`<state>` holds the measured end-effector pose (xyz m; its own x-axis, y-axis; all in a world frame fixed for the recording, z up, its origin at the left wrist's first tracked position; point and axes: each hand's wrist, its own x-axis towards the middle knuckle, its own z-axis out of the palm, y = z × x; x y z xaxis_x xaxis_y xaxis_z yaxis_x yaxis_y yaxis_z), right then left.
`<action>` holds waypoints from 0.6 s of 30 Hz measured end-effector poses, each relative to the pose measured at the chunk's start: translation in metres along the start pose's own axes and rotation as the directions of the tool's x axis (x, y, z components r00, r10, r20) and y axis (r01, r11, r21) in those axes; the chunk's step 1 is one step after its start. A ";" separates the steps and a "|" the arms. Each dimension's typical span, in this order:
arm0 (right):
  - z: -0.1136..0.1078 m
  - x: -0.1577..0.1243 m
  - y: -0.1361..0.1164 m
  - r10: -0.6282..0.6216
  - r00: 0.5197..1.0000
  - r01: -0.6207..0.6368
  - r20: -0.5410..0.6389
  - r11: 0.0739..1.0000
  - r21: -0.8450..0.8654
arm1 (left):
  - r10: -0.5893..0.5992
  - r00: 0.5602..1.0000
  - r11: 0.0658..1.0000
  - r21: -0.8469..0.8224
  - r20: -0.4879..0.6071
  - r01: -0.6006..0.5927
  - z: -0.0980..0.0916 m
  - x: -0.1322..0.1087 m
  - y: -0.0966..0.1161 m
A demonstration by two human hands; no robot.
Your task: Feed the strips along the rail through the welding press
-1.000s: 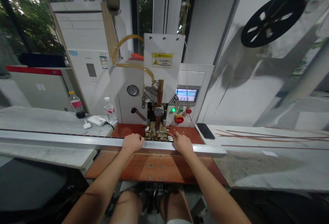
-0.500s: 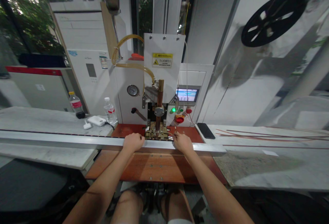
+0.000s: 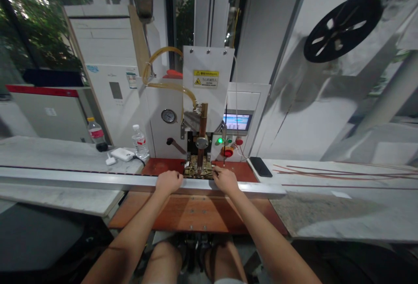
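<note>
My left hand (image 3: 169, 182) is closed over the back edge of a long silver metal rail (image 3: 98, 180), its fingers curled down just left of a small brass-coloured fixture (image 3: 192, 166). A thin dark strip (image 3: 72, 170) runs along the rail's back side towards this hand; the fingers hide whether they grip it. At the fixture's right side, my right hand (image 3: 226, 181) has its thumb and forefinger pinched together, and what is between them is too small to name. A copper-coloured electrode (image 3: 203, 121) of the white machine (image 3: 209, 66) points down into the fixture.
A brown board (image 3: 196, 212) lies in front of the rail. To the right are a phone (image 3: 260, 166) and several thin copper-coloured strips (image 3: 310, 171). On the left stand a cola bottle (image 3: 96, 134) and a water bottle (image 3: 139, 141), near a white power bank (image 3: 123, 154).
My right hand has shifted left, closer to the fixture. My left hand stays in about the same place on the rail. The view has tilted slightly.
</note>
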<state>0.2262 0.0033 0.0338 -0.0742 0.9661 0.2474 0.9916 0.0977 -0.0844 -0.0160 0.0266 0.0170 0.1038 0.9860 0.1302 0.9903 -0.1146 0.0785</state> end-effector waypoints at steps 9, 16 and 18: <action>0.008 -0.004 -0.011 -0.048 0.999 0.047 0.011 0.998 0.035 | 0.007 0.999 1.000 0.006 0.049 -0.008 -0.005 -0.003 0.000; 0.002 -0.008 -0.015 0.001 0.998 -0.004 0.057 0.999 0.043 | 0.062 0.996 0.998 0.003 0.070 -0.062 -0.006 -0.001 -0.004; 0.002 -0.008 -0.015 0.003 0.998 -0.006 0.057 0.999 0.045 | 0.077 0.994 0.997 0.006 0.077 -0.078 -0.006 0.000 -0.006</action>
<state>0.2115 -0.0051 0.0309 -0.0769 0.9784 0.1918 0.9864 0.1027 -0.1287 -0.0221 0.0268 0.0224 0.1869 0.9806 0.0598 0.9797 -0.1905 0.0623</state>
